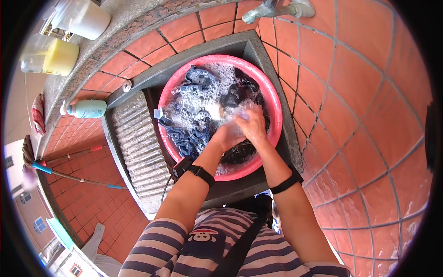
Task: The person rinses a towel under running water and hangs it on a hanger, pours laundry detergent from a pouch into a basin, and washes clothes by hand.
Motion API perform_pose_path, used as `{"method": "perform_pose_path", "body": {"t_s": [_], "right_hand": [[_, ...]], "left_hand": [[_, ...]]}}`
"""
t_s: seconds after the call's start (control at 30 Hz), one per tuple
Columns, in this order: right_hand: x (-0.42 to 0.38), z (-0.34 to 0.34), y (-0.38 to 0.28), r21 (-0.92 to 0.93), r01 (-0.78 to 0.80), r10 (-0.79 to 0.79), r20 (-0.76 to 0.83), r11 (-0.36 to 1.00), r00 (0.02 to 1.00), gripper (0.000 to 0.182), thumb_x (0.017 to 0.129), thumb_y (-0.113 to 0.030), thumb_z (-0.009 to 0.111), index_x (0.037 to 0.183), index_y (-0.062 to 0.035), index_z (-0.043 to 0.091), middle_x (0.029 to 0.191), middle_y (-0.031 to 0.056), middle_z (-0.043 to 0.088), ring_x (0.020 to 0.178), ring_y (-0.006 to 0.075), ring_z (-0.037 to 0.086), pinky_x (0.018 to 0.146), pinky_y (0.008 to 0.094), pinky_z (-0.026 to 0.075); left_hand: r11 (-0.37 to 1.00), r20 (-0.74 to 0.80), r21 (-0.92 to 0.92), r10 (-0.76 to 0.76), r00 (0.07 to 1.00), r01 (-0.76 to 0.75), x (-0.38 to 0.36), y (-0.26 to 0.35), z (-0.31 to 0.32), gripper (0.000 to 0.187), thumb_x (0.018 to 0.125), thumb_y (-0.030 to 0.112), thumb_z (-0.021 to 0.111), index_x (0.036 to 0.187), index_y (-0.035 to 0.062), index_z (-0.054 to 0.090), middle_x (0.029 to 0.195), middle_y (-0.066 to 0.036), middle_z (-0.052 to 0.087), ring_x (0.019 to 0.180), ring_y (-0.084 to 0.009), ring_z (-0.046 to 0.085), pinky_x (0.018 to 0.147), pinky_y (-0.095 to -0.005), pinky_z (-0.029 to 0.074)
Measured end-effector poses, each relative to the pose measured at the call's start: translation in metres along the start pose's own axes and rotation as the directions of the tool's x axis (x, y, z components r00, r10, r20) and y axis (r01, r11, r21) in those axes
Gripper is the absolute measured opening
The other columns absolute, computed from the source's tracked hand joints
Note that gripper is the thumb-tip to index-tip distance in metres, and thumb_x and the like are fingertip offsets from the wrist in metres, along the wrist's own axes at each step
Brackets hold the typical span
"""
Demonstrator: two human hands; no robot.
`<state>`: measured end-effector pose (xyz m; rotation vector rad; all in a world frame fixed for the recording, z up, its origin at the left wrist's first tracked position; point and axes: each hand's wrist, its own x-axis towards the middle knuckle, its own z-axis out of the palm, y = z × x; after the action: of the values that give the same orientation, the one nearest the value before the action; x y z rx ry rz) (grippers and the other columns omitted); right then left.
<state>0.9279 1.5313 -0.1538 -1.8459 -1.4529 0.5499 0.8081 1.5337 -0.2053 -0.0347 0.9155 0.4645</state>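
Note:
A pink plastic basin (275, 107) sits in a grey concrete sink and holds soapy water, foam and several dark blue and black garments (197, 79). My left hand (224, 136) and my right hand (251, 124) are both down in the suds near the basin's front, pressed close together on a piece of wet dark cloth (235, 99). Foam covers the fingers, so the exact grip is hard to make out. Each wrist wears a black band.
A ribbed washboard slope (138, 143) lies left of the basin. A pale green pump bottle (87, 109) lies on the ledge, with a yellow container (54, 57) and a white jug (83, 17) further back. A metal tap (272, 9) juts out above. Orange tiled wall fills the right.

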Motion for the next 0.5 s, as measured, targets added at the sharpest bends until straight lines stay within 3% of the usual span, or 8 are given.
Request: {"method": "perform_pose_path", "body": {"t_s": [0.07, 0.2, 0.27, 0.3, 0.33, 0.4, 0.47, 0.5], "right_hand": [[-0.039, -0.014, -0.061, 0.244, 0.15, -0.158, 0.011, 0.958, 0.987, 0.022, 0.066, -0.018, 0.071, 0.077, -0.0006, 0.061, 0.089, 0.0131, 0.06, 0.088, 0.0313, 0.056, 0.079, 0.0404, 0.044], [-0.103, -0.024, -0.151, 0.223, 0.198, -0.211, 0.036, 0.954, 0.977, 0.018, 0.066, -0.016, 0.072, 0.071, -0.0051, 0.059, 0.085, 0.011, 0.06, 0.088, 0.0316, 0.056, 0.083, 0.0448, 0.04], [-0.087, -0.002, -0.118, 0.061, 0.258, -0.239, -0.222, 0.964, 0.945, 0.018, 0.069, -0.016, 0.07, 0.067, -0.0056, 0.055, 0.077, 0.0131, 0.06, 0.081, 0.0339, 0.057, 0.076, 0.0439, 0.042], [-0.071, -0.002, -0.1, 0.1, 0.004, 0.015, -0.19, 0.995, 0.982, 0.019, 0.071, -0.018, 0.068, 0.065, -0.0058, 0.054, 0.072, 0.0143, 0.058, 0.073, 0.0353, 0.057, 0.069, 0.044, 0.043], [-0.053, -0.005, -0.082, 0.13, -0.244, 0.262, -0.149, 0.961, 0.954, 0.021, 0.073, -0.019, 0.066, 0.064, -0.0059, 0.053, 0.066, 0.0155, 0.056, 0.065, 0.0367, 0.056, 0.062, 0.0441, 0.043], [-0.038, -0.002, -0.062, 0.102, -0.178, 0.199, -0.261, 0.979, 0.945, 0.026, 0.077, -0.025, 0.064, 0.065, -0.0051, 0.051, 0.061, 0.0164, 0.053, 0.055, 0.0394, 0.052, 0.051, 0.0455, 0.041], [-0.058, -0.008, -0.107, 0.132, 0.041, 0.004, -0.323, 0.99, 0.946, 0.03, 0.079, -0.028, 0.063, 0.066, -0.0039, 0.051, 0.059, 0.0176, 0.053, 0.055, 0.0413, 0.052, 0.05, 0.0463, 0.04], [-0.086, -0.001, -0.127, 0.195, 0.267, -0.195, -0.325, 0.944, 0.925, 0.02, 0.073, -0.02, 0.071, 0.086, -0.0068, 0.064, 0.074, 0.0159, 0.057, 0.07, 0.0366, 0.056, 0.064, 0.044, 0.045]], "left_hand": [[0.918, 0.539, -0.388, 0.147, 0.83, 0.089, 0.008, -0.012, -0.021, 0.04, 0.095, 0.036, 0.04, 0.118, 0.0038, 0.048, 0.114, -0.017, 0.056, 0.104, -0.0313, 0.055, 0.094, -0.0434, 0.045], [0.902, 0.487, -0.199, -0.249, 0.837, 0.384, -0.009, 0.005, -0.022, 0.043, 0.095, 0.043, 0.039, 0.102, 0.0029, 0.055, 0.106, -0.015, 0.059, 0.096, -0.0257, 0.059, 0.083, -0.0417, 0.049], [0.659, 0.868, -0.385, 0.019, 0.497, 0.647, -0.019, -0.007, -0.025, 0.038, 0.094, 0.039, 0.042, 0.099, 0.005, 0.056, 0.099, -0.014, 0.061, 0.089, -0.0249, 0.061, 0.077, -0.0414, 0.051], [0.933, 0.636, -0.344, 0.313, 0.706, -0.104, -0.044, -0.02, -0.025, 0.033, 0.094, 0.037, 0.044, 0.101, 0.0068, 0.057, 0.096, -0.012, 0.062, 0.086, -0.0237, 0.061, 0.076, -0.0398, 0.05], [0.97, 0.055, -0.115, 0.221, 0.974, -0.214, -0.082, -0.009, 0.023, 0.035, 0.093, 0.038, 0.042, 0.101, 0.009, 0.06, 0.095, -0.012, 0.063, 0.082, -0.0251, 0.06, 0.071, -0.0373, 0.049], [0.994, -0.045, 0.031, 0.106, 0.993, -0.104, -0.114, -0.002, 0.05, 0.037, 0.093, 0.038, 0.04, 0.103, 0.0092, 0.06, 0.095, -0.011, 0.065, 0.083, -0.0256, 0.06, 0.075, -0.0426, 0.05], [0.974, 0.212, -0.19, 0.165, 0.963, -0.125, -0.091, 0.002, 0.016, 0.032, 0.092, 0.038, 0.046, 0.091, 0.0084, 0.059, 0.085, -0.008, 0.063, 0.078, -0.0253, 0.06, 0.071, -0.0417, 0.05], [0.951, 0.449, -0.307, 0.129, 0.884, 0.017, -0.079, 0.004, -0.005, 0.032, 0.092, 0.039, 0.047, 0.089, 0.0087, 0.058, 0.084, -0.008, 0.062, 0.078, -0.0254, 0.06, 0.072, -0.0417, 0.049]]}}
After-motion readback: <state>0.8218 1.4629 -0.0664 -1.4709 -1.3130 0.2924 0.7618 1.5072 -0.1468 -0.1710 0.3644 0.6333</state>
